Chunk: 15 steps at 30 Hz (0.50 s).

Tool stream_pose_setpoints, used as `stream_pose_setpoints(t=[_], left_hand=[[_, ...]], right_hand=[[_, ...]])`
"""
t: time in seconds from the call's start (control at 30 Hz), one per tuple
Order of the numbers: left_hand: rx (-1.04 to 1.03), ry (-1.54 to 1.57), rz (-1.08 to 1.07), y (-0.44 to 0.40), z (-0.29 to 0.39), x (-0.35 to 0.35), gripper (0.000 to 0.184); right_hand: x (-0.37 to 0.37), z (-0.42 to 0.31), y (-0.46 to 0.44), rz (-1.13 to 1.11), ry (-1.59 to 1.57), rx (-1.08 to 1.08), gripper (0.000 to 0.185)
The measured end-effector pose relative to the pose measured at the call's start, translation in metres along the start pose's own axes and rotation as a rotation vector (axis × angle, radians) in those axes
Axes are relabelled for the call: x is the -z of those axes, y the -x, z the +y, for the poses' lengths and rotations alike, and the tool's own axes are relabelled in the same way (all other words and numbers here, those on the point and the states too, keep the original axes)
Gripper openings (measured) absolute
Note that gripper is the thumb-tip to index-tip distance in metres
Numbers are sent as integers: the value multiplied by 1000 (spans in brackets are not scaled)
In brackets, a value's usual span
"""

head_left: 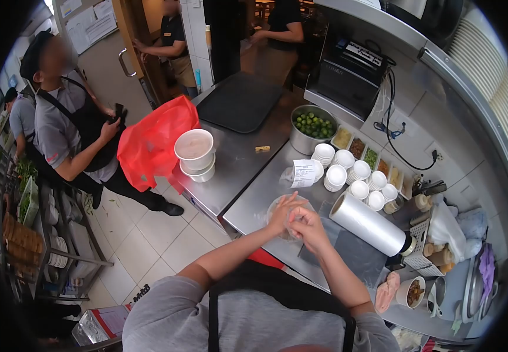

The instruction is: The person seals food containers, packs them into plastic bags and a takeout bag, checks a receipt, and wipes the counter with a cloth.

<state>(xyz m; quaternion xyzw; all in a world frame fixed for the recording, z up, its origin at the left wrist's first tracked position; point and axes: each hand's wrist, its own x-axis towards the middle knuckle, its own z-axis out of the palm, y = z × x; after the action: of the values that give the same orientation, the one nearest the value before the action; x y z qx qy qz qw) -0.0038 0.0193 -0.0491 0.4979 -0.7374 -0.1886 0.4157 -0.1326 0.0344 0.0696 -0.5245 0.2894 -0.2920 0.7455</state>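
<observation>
On the steel counter in front of me is a round, pale container (pixel 273 207), largely covered by my hands. My left hand (pixel 283 215) lies across its top with the fingers stretched out. Close beside it, my right hand (pixel 309 229) has its fingers curled in a pinch near the container's right side. Whatever sits in that pinch is too small or hidden to make out. A big roll of clear plastic film (pixel 368 224) lies to the right of my hands. Beyond them, a printed receipt (pixel 304 173) leans by stacked small white cups (pixel 336 175).
Left are stacked lidded tubs (pixel 195 149), a red plastic bag (pixel 157 141) and a black tray (pixel 240 101). A pot of green citrus (pixel 314 125) and topping containers (pixel 371 156) line the back. A co-worker (pixel 72 111) stands at left; others are near the doorway.
</observation>
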Motion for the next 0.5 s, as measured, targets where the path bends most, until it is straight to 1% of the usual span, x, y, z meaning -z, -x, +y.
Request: stream_pose_setpoints(t=[0.03,0.07,0.1,0.13,0.17,0.23,0.27,0.3,0.37,0.4,0.43,0.47,0.5], left_hand=[[-65,24,43,0,-3,-1,36],[-65,24,42,2,-11,-9,36],[173,443,69,7,-24,-25,32],[292,653,68,7,-24,-27,30],[415,861,92,7,-24,-29,28],[525,525,-3,-3,-6,-13,22],[524,524,-6,-3,-5,-13,22],[422,422,31,-4,-6,-14,20],[315,318,69,-5,-4,-15,18],[161,95,151,-2,-1,-17,18],[4,-129,231,1,0,-18,17],[2,-130,230,0,-3,-23,17],[33,-35,241,-2,-10,-31,19]], right_hand=[[-4,-9,6,-88,-28,-60,12],[-12,-18,13,-89,-29,-60,12],[-25,-29,20,-178,76,7,14],[-36,-35,25,-266,180,74,16],[-44,-36,29,-264,178,74,16],[-54,-35,35,-456,655,171,28],[-48,-22,35,-476,809,233,40],[-43,-14,34,-474,809,234,40],[-29,-4,28,-273,1428,194,47],[-19,2,22,-271,1429,195,47],[-7,8,15,-183,1612,181,53],[5,12,7,-88,1792,166,58],[18,17,-1,-83,1792,165,58]])
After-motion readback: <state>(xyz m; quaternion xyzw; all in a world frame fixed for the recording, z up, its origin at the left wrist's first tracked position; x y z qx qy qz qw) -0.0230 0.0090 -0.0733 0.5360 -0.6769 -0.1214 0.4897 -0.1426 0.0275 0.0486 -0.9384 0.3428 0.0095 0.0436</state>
